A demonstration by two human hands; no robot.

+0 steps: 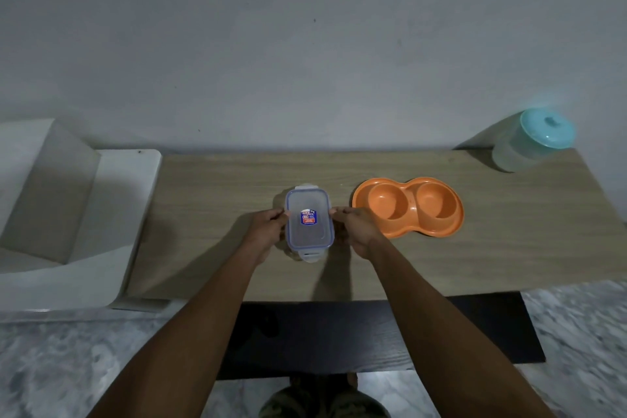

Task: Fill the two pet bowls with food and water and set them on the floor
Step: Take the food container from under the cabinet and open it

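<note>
An orange double pet bowl (408, 206) lies on the wooden table (210, 200), both of its cups empty. Left of it stands a clear lidded food container (309, 224) with a blue seal and a red-and-blue label on the lid. My left hand (268, 231) grips the container's left side and my right hand (356, 227) grips its right side, fingers at the lid's edges. The lid is on. A clear jar with a teal lid (532, 141) stands at the table's far right corner, against the wall.
A white sofa or armchair (68, 214) stands against the table's left end. A grey wall rises right behind the table. A dark lower shelf (441, 332) sticks out beneath the tabletop, above the mottled floor (68, 366). My feet show at the bottom.
</note>
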